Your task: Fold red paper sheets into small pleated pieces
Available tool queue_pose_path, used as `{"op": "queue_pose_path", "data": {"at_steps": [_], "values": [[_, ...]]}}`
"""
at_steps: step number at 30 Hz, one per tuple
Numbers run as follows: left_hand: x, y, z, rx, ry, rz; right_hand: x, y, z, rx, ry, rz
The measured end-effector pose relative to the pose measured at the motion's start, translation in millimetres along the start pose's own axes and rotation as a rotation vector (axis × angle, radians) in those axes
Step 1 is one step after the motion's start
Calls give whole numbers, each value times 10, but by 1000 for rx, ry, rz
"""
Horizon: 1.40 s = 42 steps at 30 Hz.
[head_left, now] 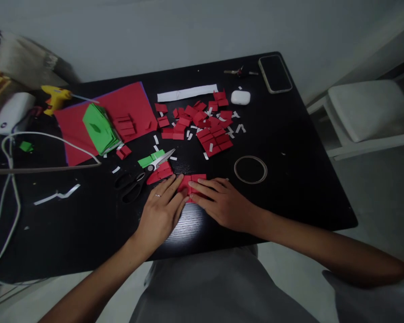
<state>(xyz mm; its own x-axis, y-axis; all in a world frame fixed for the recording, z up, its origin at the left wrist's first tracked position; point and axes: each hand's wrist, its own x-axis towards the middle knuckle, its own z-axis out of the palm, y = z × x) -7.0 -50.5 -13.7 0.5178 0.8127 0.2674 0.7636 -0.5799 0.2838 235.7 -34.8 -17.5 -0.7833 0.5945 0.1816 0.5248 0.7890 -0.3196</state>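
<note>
Both my hands rest on a small folded red paper piece (190, 181) near the front edge of the black table (289, 148). My left hand (162, 208), a ring on one finger, lies flat with fingers stretched onto the paper's left side. My right hand (222, 202) lies flat too, fingers pressing the paper's right side. Just left of my hands lie black-handled scissors (141, 177), across a green paper strip (150, 159) and more red pieces (161, 172).
A heap of folded red pieces (205, 125), a white strip (186, 93), a tape ring (250, 169), an earbud case (240, 97), a phone (275, 73), a red sheet (121, 105) with a green folded stack (99, 128), a yellow glue gun (55, 98), white cables (10, 179) and a white chair (366, 107).
</note>
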Motion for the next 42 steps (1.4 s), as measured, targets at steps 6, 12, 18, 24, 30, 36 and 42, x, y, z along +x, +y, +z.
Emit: {"op": "queue_pose_path", "data": {"at_steps": [6,12,18,24,30,36,42], "values": [[-5,-6,0,-60,-4,-14,-4,-6,-24,0,-25,-2],[-32,-42,-17,-123,-43,-27,-17,0,-10,-28,-47,-5],[-35,-106,-58,-192,-66,-19,-16,-16,-11,-40,-66,15],[-34,-138,-30,-204,-46,-20,-12,-17,-15,-13,-109,37],[-38,-139,-34,-222,-51,-27,-20,-6,12,-7,-98,39],[-47,-186,-57,-235,-76,-23,-20,-6,11,2,-103,45],[-25,-168,-79,-241,-74,-36,-23,-2,31,9,-92,42]]}}
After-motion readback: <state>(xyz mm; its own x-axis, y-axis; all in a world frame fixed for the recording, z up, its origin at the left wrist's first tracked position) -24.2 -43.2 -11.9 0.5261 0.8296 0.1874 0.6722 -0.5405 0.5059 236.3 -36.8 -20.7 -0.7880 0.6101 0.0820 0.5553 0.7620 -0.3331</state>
